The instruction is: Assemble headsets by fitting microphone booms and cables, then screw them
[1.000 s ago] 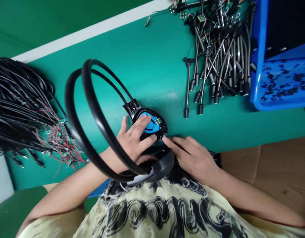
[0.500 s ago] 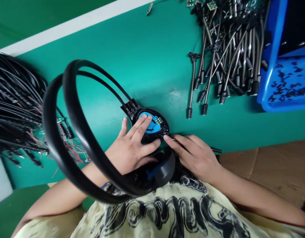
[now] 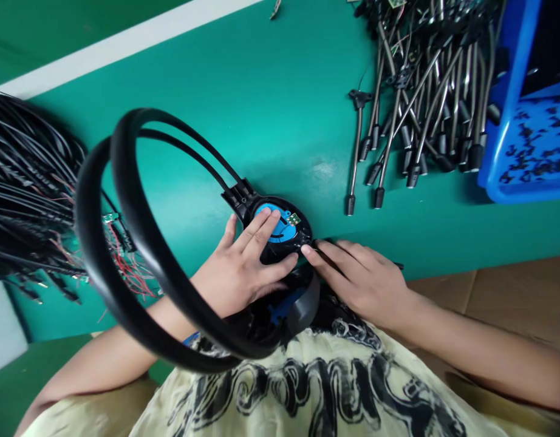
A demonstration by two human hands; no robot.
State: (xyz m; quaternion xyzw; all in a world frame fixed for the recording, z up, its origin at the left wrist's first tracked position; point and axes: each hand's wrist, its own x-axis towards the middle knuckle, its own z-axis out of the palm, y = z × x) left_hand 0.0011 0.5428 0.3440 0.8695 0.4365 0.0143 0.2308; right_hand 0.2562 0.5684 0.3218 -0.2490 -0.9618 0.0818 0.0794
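A black headset's ear cup [image 3: 302, 233] lies on the green table with its inner side up. It shows a blue disc [image 3: 284, 230] and a small green circuit board [image 3: 293, 220]. My left hand [image 3: 239, 267] holds the cup, two fingertips pressed on the disc and the thumb by the near rim. At the cup's right edge, my right hand [image 3: 366, 273] is closed on what looks like a microphone boom; its dark tip [image 3: 399, 266] sticks out beyond the knuckles. The headband [image 3: 146, 224] arches over my left forearm. The second ear cup [image 3: 305, 309] rests near my lap, partly hidden.
Several microphone booms [image 3: 416, 121] are piled at the back right, beside a blue bin [image 3: 503, 176] containing small black pieces. A heap of black cables [image 3: 29, 182] with thin red wires [image 3: 129, 267] covers the left side. Brown cardboard [image 3: 498, 303] lies below the table's right edge.
The right hand's fingers have shifted slightly at the cup's edge, and less of the dark tip shows. The left hand keeps its place on the blue disc. The view has moved a little.
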